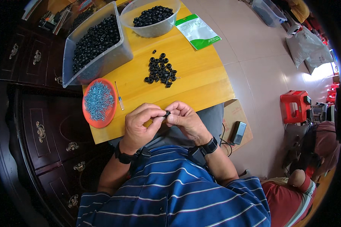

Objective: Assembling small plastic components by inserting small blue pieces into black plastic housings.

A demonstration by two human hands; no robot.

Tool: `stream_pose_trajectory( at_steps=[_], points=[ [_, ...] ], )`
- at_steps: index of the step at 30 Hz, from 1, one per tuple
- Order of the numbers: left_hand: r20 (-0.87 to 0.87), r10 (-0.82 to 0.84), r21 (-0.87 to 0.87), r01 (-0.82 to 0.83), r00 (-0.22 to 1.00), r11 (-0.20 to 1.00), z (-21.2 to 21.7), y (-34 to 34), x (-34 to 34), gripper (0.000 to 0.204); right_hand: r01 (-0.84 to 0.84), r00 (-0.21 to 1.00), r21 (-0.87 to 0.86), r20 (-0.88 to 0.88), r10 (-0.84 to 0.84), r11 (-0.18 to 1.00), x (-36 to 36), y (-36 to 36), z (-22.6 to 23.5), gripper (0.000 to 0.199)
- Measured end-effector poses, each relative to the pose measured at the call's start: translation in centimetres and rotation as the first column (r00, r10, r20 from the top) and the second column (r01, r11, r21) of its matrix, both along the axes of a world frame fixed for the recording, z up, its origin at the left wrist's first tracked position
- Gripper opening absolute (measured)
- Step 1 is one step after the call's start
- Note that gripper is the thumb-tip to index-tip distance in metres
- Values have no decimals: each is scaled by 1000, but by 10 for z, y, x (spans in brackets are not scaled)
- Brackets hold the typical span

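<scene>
Over the near edge of the table, my left hand and my right hand meet at their fingertips. Between them is a small black ring-shaped part, pinched by my right thumb and fingers. My left thumb and index finger are closed right against it; whatever else they grip is hidden. Beyond my hands lies a loose pile of similar black parts. To the left, a red plate holds many small bluish metal pieces, perhaps screws. A thin screwdriver-like tool lies beside the plate.
A large clear bin and a round clear tub of black parts stand at the back. A green-and-white packet lies near the right edge. Dark drawers flank the left. Another person sits at lower right, near a red stool.
</scene>
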State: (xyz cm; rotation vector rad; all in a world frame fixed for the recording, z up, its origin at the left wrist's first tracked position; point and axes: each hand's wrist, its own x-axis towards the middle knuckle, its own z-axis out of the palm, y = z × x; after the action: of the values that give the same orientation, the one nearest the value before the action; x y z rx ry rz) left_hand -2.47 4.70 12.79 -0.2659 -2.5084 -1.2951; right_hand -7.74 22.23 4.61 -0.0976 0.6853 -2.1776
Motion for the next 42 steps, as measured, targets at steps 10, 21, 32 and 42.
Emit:
stream_pose_trajectory(
  at_steps=[10, 21, 32, 42],
  points=[
    [16, -20, 14, 19, 1000, 1000, -2, 0, 0, 18, 11, 1000, -5, -6, -11, 1000, 0, 0, 6, 19],
    [9, 2, -9, -2, 1000, 1000, 0, -1, -1, 18, -6, 998, 1, 54, 6, 1000, 1, -3, 4, 20],
    [19, 3, -26, -2, 1000, 1000, -6, -4, 1, 22, -29, 984, -69, 176, 41, 997, 0, -2, 6, 20],
    [261, -18, 134, -17, 965, 991, 4, -4, 4, 37, -93, 993, 78, -66, 99, 993, -10, 0, 13, 18]
  ],
)
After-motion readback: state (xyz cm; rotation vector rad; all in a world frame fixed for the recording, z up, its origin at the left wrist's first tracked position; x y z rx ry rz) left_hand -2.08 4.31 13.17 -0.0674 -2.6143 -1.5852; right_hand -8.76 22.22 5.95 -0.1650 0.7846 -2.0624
